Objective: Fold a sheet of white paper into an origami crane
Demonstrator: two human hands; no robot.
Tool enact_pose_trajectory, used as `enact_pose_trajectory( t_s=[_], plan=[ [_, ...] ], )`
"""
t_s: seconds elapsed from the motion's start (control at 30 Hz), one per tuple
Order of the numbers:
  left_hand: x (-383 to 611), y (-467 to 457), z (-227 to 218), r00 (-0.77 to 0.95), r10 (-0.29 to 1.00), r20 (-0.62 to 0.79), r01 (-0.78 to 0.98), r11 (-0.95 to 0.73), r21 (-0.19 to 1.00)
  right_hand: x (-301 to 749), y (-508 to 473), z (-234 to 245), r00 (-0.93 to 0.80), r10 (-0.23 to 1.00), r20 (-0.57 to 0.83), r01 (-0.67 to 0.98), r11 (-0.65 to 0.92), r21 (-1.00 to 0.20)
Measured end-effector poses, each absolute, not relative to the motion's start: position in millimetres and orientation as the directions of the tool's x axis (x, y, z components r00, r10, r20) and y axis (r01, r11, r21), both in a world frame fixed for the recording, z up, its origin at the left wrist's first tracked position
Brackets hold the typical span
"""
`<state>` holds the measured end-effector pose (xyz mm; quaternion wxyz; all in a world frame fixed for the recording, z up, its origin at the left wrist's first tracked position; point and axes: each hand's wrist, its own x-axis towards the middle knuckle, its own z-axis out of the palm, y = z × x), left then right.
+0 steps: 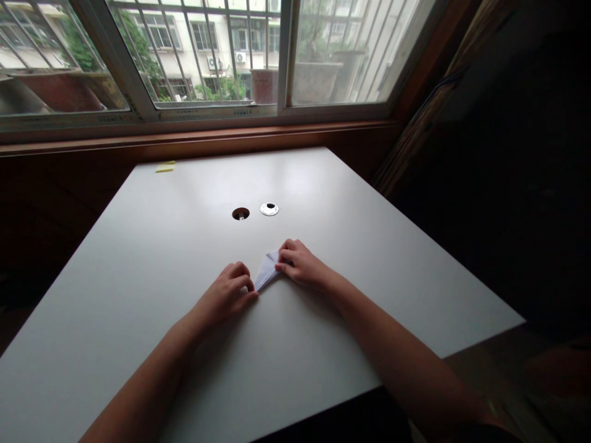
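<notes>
A small folded piece of white paper (266,271) lies on the white table (138,264), tapering to a point at its near left end. At that pointed tip is my left hand (233,286), its fingers curled and the thumb touching the paper's end. My right hand (298,261) pinches the wider far right end between thumb and fingers, hiding part of it. Sharp creases and layered edges show along the paper's side.
Beyond the hands, the tabletop has a round cable hole (241,214) with a white grommet cover (269,210) beside it. Yellow tape (165,167) sticks near the far left corner. A barred window (207,55) rises behind the table; a dark curtain (429,117) hangs at right.
</notes>
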<state>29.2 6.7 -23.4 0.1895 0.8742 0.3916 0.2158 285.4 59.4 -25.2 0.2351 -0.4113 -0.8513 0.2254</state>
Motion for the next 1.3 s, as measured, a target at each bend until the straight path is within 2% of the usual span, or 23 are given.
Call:
enact_pose_trajectory(
  t_s=[0.33, 0.63, 0.9, 1.13, 1.3],
  plan=[
    [26.6, 1.9, -11.1, 0.553, 0.808, 0.204, 0.576, -0.547, 0.607, 286.8, 58.7, -25.5, -0.533, 0.808, 0.252, 0.582, 0.566, -0.583],
    [22.3, 7.2, -22.4, 0.452, 0.824, 0.341, 0.647, -0.566, 0.511, 289.7, 62.0, -30.7, -0.524, 0.781, 0.34, 0.542, 0.614, -0.574],
    [26.0, 6.5, -24.2, 0.425, 0.849, 0.315, 0.686, -0.529, 0.499, 290.9, 63.3, -30.9, -0.547, 0.761, 0.349, 0.499, 0.631, -0.594],
    [23.8, 9.9, -28.5, 0.438, 0.833, 0.339, 0.699, -0.553, 0.454, 289.9, 64.4, -33.6, -0.529, 0.785, 0.323, 0.52, 0.601, -0.608],
    [23.8, 12.5, -31.6, 0.475, 0.798, 0.372, 0.687, -0.6, 0.41, 284.0, 62.3, -30.1, -0.487, 0.83, 0.272, 0.605, 0.545, -0.581]
  ],
)
